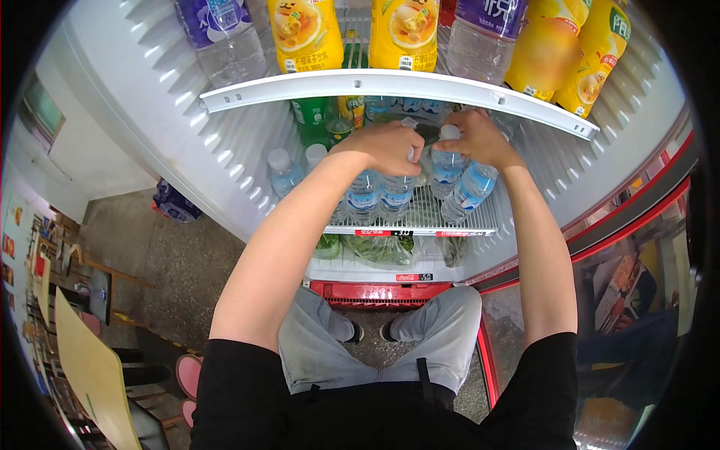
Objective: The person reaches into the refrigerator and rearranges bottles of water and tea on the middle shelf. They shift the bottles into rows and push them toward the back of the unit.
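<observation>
Both of my hands reach into the open fridge, over its middle wire shelf [420, 219]. My left hand [386, 146] is curled at the top of a clear water bottle [395, 196], with the fingers closed round its cap area. My right hand [480, 139] has its fingers bent round the neck of another water bottle [446, 169] with a white cap. Beside it a further water bottle [471, 191] leans to the right. More water bottles stand left of my left hand, one [283, 172] near the fridge's left wall.
Yellow tea bottles [403, 34] and purple-labelled bottles [217, 37] stand on the upper shelf [390, 81], above my hands. A bagged green item [381, 247] lies below. The glass door [622, 300] is at the right, a yellow table [94, 360] at the left.
</observation>
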The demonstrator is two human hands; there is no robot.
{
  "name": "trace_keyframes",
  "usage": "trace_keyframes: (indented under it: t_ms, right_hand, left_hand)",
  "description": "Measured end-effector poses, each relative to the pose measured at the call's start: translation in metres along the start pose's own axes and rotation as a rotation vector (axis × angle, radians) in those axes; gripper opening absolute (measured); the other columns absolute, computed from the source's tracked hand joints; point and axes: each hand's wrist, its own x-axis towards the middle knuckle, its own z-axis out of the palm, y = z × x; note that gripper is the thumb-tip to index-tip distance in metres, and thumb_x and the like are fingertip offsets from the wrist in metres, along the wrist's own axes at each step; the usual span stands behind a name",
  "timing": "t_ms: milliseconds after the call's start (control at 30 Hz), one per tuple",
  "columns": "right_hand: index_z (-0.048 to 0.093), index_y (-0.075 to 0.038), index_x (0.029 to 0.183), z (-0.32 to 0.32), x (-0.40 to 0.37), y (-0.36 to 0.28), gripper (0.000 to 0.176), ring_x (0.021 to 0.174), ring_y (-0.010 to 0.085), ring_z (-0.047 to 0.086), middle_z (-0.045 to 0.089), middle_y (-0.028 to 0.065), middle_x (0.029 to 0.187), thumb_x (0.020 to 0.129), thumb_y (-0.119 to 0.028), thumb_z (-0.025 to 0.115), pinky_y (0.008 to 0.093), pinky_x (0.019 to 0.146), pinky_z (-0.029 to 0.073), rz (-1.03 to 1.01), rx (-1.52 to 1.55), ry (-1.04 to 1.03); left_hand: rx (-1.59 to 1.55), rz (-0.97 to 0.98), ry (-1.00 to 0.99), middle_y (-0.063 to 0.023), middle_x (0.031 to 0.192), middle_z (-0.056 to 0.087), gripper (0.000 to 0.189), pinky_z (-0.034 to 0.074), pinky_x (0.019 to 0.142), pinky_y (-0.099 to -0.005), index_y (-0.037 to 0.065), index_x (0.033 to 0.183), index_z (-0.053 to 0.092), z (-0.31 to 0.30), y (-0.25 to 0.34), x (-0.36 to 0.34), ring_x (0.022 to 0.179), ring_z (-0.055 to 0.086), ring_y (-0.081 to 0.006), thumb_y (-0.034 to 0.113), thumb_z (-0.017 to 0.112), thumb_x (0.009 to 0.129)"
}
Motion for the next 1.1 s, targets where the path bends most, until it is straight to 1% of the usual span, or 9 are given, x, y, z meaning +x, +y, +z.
trace_keyframes:
  t_ms: [67, 367, 467, 667, 767, 867, 967, 1067, 1100]
  right_hand:
    - [0.069, 0.003, 0.087, 0.002, -0.002, 0.0, 0.036, 0.052, 0.0201, 0.065, 0.067, 0.0124, 0.071, 0.077, -0.027, 0.087, 0.0332, 0.052, 0.052, -0.023, 0.033, 0.032]
    - [0.069, 0.003, 0.087, 0.004, 0.0, 0.001, 0.034, 0.051, 0.0201, 0.065, 0.067, 0.0132, 0.07, 0.08, -0.027, 0.085, 0.0334, 0.05, 0.053, -0.052, 0.003, 0.068]
    - [0.072, 0.005, 0.1, 0.001, 0.0, 0.0, 0.045, 0.063, 0.0259, 0.071, 0.071, 0.0198, 0.088, 0.079, -0.032, 0.087, 0.0351, 0.053, 0.058, 0.013, 0.003, 0.049]
    - [0.07, 0.005, 0.099, 0.006, 0.0, 0.007, 0.042, 0.06, 0.0225, 0.068, 0.069, 0.0167, 0.084, 0.081, -0.029, 0.085, 0.0336, 0.051, 0.056, -0.031, 0.0, 0.127]
    - [0.07, 0.005, 0.099, 0.005, 0.0, 0.006, 0.041, 0.06, 0.0218, 0.068, 0.069, 0.0162, 0.083, 0.08, -0.029, 0.085, 0.0336, 0.05, 0.055, -0.02, 0.014, 0.116]
    - [0.069, 0.005, 0.096, 0.004, 0.001, 0.007, 0.04, 0.06, 0.0211, 0.067, 0.068, 0.0158, 0.083, 0.08, -0.028, 0.086, 0.0333, 0.05, 0.055, -0.004, 0.02, 0.088]
    - [0.069, 0.011, 0.102, 0.004, 0.004, 0.012, 0.051, 0.056, 0.0237, 0.069, 0.069, 0.0204, 0.088, 0.077, -0.03, 0.089, 0.0333, 0.048, 0.055, -0.01, 0.038, 0.073]
    - [0.071, 0.006, 0.1, 0.001, 0.001, 0.0, 0.048, 0.071, 0.0272, 0.073, 0.071, 0.0203, 0.09, 0.077, -0.032, 0.089, 0.0388, 0.063, 0.059, 0.092, 0.014, 0.053]
    - [0.072, 0.004, 0.1, 0.004, 0.003, 0.007, 0.047, 0.079, 0.0291, 0.072, 0.071, 0.0202, 0.092, 0.076, -0.033, 0.088, 0.0407, 0.07, 0.058, -0.005, -0.085, 0.101]
  left_hand:
    - [0.0, -0.01, -0.001, -0.0071, 0.106, 0.072, 0.029, 0.051, 0.094, -0.0424, 0.011, 0.098, 0.071, -0.001, 0.002, -0.001, 0.11, 0.06, -0.0302, 0.034, 0.074, 0.081]
    - [0.018, 0.023, 0.004, -0.0059, 0.104, 0.073, 0.029, 0.051, 0.091, -0.0436, 0.012, 0.097, 0.071, -0.003, 0.002, -0.002, 0.109, 0.06, -0.0297, 0.034, 0.074, 0.08]
    - [0.009, 0.02, 0.002, -0.006, 0.104, 0.073, 0.029, 0.051, 0.091, -0.0436, 0.011, 0.097, 0.071, -0.003, 0.003, -0.002, 0.109, 0.06, -0.0302, 0.034, 0.075, 0.08]
    - [0.013, 0.031, 0.011, -0.0062, 0.105, 0.072, 0.029, 0.051, 0.092, -0.0434, 0.011, 0.097, 0.071, -0.002, 0.001, -0.002, 0.108, 0.061, -0.0307, 0.035, 0.075, 0.08]
    - [0.006, -0.006, -0.027, -0.009, 0.113, 0.069, 0.027, 0.05, 0.097, -0.0454, 0.014, 0.093, 0.071, -0.005, 0.004, -0.002, 0.117, 0.06, -0.0314, 0.037, 0.072, 0.079]
    - [0.005, 0.02, 0.002, -0.006, 0.105, 0.072, 0.029, 0.051, 0.092, -0.043, 0.012, 0.097, 0.071, -0.003, 0.002, -0.002, 0.109, 0.06, -0.0302, 0.035, 0.075, 0.08]
    - [-0.001, 0.011, -0.008, -0.0059, 0.105, 0.072, 0.029, 0.051, 0.093, -0.0427, 0.012, 0.097, 0.071, -0.004, 0.003, -0.003, 0.109, 0.06, -0.0299, 0.034, 0.075, 0.08]
    - [0.005, 0.008, -0.007, -0.006, 0.105, 0.072, 0.029, 0.051, 0.092, -0.0425, 0.012, 0.097, 0.071, -0.004, 0.003, -0.002, 0.109, 0.06, -0.03, 0.034, 0.075, 0.08]
    - [0.004, 0.01, -0.007, -0.0061, 0.105, 0.072, 0.029, 0.051, 0.092, -0.0424, 0.011, 0.097, 0.071, -0.004, 0.003, -0.002, 0.109, 0.06, -0.0301, 0.034, 0.075, 0.08]
